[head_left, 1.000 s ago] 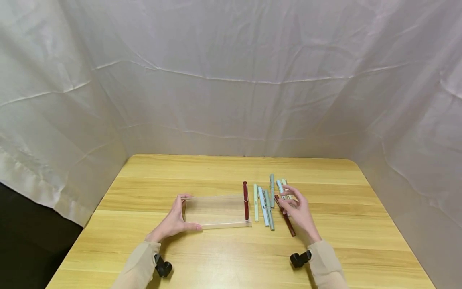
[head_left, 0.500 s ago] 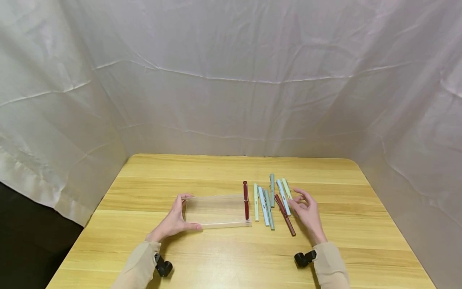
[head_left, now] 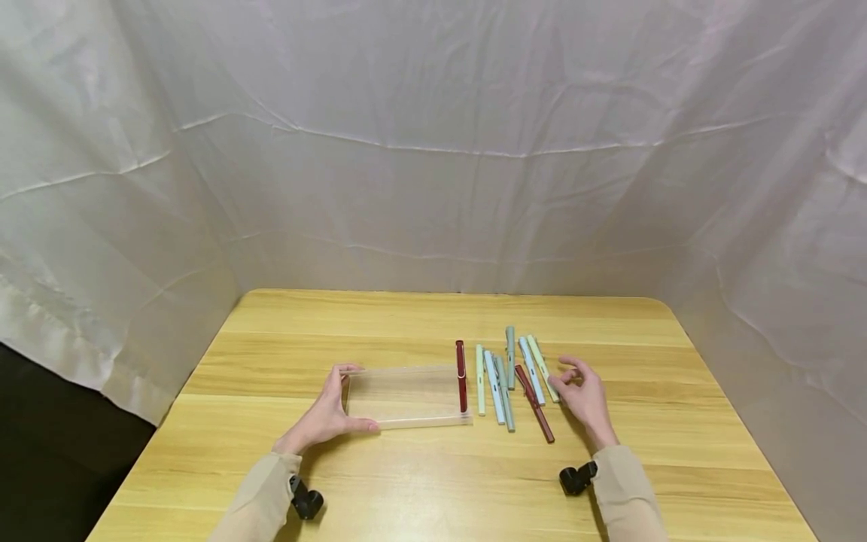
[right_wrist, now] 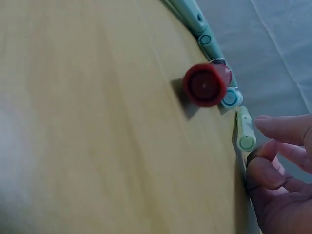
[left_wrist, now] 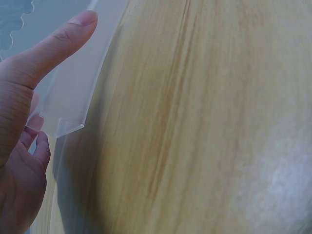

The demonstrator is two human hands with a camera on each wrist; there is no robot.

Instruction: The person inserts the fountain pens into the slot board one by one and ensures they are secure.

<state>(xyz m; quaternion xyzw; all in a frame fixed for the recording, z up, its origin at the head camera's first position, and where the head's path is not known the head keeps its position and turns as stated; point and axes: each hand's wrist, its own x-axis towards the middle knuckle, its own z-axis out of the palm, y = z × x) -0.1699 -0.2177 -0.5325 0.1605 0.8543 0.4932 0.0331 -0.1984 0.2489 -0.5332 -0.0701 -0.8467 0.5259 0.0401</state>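
My left hand (head_left: 332,410) grips the left end of a clear plastic pen rack (head_left: 420,423), thumb along the front edge and fingers at the back corner. In the left wrist view the rack (left_wrist: 73,92) shows a scalloped edge. A dark red pen (head_left: 461,376) lies across the rack's right end. My right hand (head_left: 584,395), fingers loosely bent and holding nothing, is beside a pale green pen (head_left: 543,369); the right wrist view shows its fingertips right by that pen's end (right_wrist: 246,142). Left of that pen lie a light blue pen (head_left: 531,369) and a second dark red pen (head_left: 535,403).
Between the rack and the second red pen lie another pale green pen (head_left: 481,380), a light blue pen (head_left: 491,376) and two grey-green pens (head_left: 511,357), all on the wooden table (head_left: 420,482). Pale curtains (head_left: 433,211) hang around the table's back and sides.
My right hand has moved right, away from the light blue and red pens. The pale green pen's near end has swung right, clear of the light blue one. My left hand stays put.
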